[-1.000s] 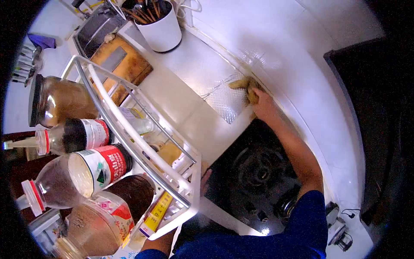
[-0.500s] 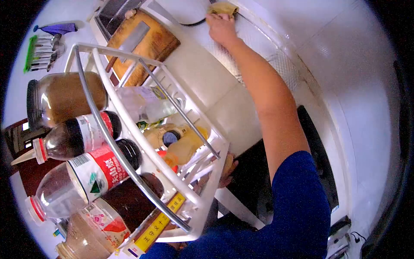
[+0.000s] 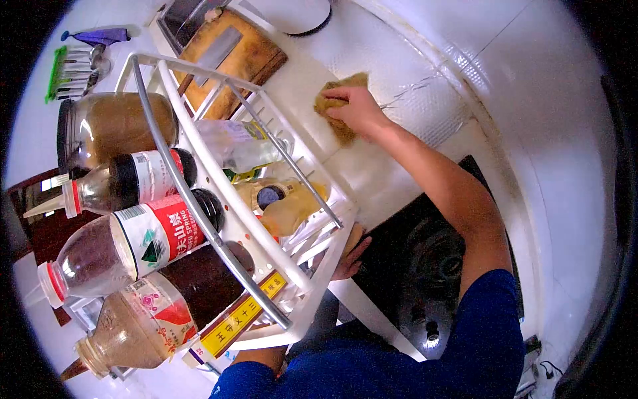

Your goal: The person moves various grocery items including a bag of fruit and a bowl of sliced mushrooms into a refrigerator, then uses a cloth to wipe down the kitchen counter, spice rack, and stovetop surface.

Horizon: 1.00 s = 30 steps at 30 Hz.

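My right hand [image 3: 357, 110] is closed on a yellow-brown cleaning cloth [image 3: 345, 137], which lies spread against the pale countertop beside a crinkled foil sheet [image 3: 432, 110]. My left hand [image 3: 352, 258] is lower down, beside the black stove [image 3: 425, 266] and partly hidden behind a white rack [image 3: 325, 286]. Its fingers look bent around something tan that I cannot make out. Bottles and jars fill the rack, among them a bottle with a red and white label [image 3: 159, 233] and a large brown-filled jar [image 3: 119, 130].
A wooden cutting board [image 3: 256, 60] with a cleaver [image 3: 219, 54] on it lies beyond the rack. Behind it is a round white-grey thing [image 3: 292, 12]. Spoons and ladles hang from a green holder [image 3: 56, 73] on the wall. The white tiled wall rises at right.
My right hand has drawn the cloth back from the far end of the foil to the countertop nearer the stove. The view has shifted, showing more of the stove.
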Available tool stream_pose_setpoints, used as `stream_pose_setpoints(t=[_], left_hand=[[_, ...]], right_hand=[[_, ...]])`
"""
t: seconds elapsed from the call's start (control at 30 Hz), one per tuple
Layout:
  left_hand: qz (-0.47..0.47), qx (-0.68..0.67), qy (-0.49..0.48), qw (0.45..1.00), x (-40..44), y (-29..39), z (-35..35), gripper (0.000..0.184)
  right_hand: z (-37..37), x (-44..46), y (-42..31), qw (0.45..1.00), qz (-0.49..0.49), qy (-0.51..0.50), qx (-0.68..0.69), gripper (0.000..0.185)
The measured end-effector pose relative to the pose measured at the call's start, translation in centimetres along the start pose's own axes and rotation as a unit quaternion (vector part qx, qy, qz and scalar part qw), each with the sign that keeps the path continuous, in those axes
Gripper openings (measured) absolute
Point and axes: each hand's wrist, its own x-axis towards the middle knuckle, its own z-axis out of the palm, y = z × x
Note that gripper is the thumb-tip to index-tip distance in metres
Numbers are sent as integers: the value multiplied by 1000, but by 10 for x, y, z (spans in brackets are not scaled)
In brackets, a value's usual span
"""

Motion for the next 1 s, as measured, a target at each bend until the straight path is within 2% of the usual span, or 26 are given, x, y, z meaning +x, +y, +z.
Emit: stream_pose_setpoints(t=[0.03, 0.07, 0.13, 0.17, 0.2, 0.23, 0.27, 0.33, 0.37, 0.4, 0.47, 0.53, 0.6, 0.63, 0.7, 0.73, 0.8, 0.87, 0.97, 1.0], left_hand=[[-1, 2, 0, 1000, 0, 1, 2, 81], [-61, -251, 17, 966, 0, 5, 2, 80], [-117, -485, 34, 866, 0, 6, -4, 80], [-67, -214, 0, 974, 1, 6, -8, 80], [-11, 75, -33, 997, 0, 8, -10, 79], [-8, 75, -32, 997, 2, 9, -11, 79], [-3, 87, -27, 996, 4, 10, -13, 79], [4, 103, -22, 994, 5, 13, -18, 79], [-3, 105, -18, 994, 6, 15, -20, 79], [-12, 106, -15, 994, 5, 16, -20, 79], [-14, 79, -9, 997, 0, 9, -11, 79], [-18, 52, -5, 998, -3, 6, -6, 79], [-8, 125, 11, 992, -2, 7, -3, 80], [-10, 124, 11, 992, -3, 8, -2, 80], [-2, 117, 41, 992, -1, 10, -3, 80], [-2, 116, 40, 992, -1, 11, -4, 80], [-10, 109, 30, 994, -2, 8, 0, 79], [-11, 72, 26, 997, -4, -2, 9, 80], [-21, 42, -1, 999, -5, 2, 10, 80], [37, 30, 43, 998, 6, 13, -13, 79]], right_hand=[[0, -3, -16, 963, 103, -19, 249, 51], [1, -12, -27, 962, 102, -19, 251, 51], [5, -37, -49, 964, 19, -33, 261, 51], [7, -51, -61, 964, 21, -32, 262, 51], [11, -67, -74, 977, -16, -79, 197, 50], [15, -76, -84, 982, -57, -125, 127, 49], [23, -83, -88, 983, -57, -122, 126, 49], [41, -85, -97, 989, -136, -46, -37, 41], [45, -76, -104, 985, -171, -10, 31, 26], [54, -63, -100, 985, -172, -10, 31, 26], [76, -27, -87, 974, -212, 70, -26, 31], [87, 7, -98, 971, -199, 95, -90, 31], [96, 43, -108, 967, -176, 118, -140, 32], [91, 55, -108, 968, -175, 115, -139, 32], [80, 66, -117, 984, -170, 27, -48, 35], [78, 61, -117, 984, -169, 26, -47, 35], [65, 30, -118, 990, -129, -27, -56, 36], [61, -14, -95, 982, -176, -18, -66, 37], [36, -95, -84, 984, -162, -66, -33, 36], [31, -109, -82, 982, -177, -64, -12, 35]])
